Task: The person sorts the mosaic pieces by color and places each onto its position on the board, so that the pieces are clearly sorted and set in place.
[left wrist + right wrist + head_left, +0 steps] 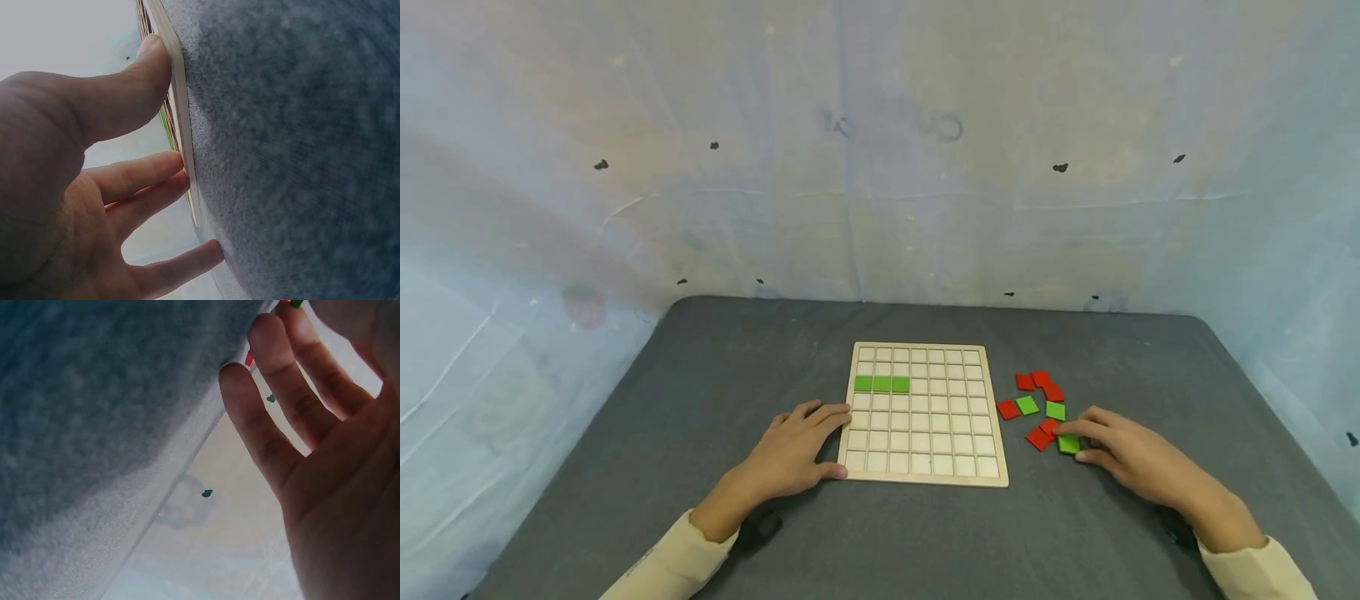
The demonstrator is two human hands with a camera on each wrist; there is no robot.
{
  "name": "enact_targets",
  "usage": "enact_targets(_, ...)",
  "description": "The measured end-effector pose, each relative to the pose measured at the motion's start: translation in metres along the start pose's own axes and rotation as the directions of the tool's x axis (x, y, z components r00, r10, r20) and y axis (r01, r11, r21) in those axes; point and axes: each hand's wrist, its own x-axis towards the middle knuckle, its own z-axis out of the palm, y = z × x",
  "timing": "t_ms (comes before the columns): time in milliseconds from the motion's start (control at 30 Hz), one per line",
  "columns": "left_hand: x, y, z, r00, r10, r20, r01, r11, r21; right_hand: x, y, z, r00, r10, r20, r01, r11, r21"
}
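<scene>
A square wooden grid board (pixel 929 481) lies on the dark table, with three green tiles (pixel 882 384) side by side in its third row from the back. My left hand (pixel 792 454) touches the board's left edge with thumb and fingertips, the fingers spread; the left wrist view shows this hand (pixel 94 169) against the board's side (pixel 181 94). Right of the board, my right hand (pixel 1138 457) pinches a green tile (pixel 1068 445) between thumb and index finger. In the right wrist view, the right hand's (pixel 344 437) other fingers are extended, and some green (pixel 297 302) shows at the top edge.
Several loose red tiles (pixel 1040 438) and two more green tiles (pixel 1056 410) lie between the board and my right hand. Pale, dark-spotted sheeting (pixel 925 208) stands behind the table (pixel 760 350) and along both sides.
</scene>
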Motion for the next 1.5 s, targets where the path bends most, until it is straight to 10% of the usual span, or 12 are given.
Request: enact_targets(1500, -0.001, 0.003, -0.003, 1.0, 0.001, -0.004, -0.001, 1.0, 0.007, 0.035, -0.037, 0.011, 0.997, -0.078, -0.012, 0.079, 0.994, 0.077)
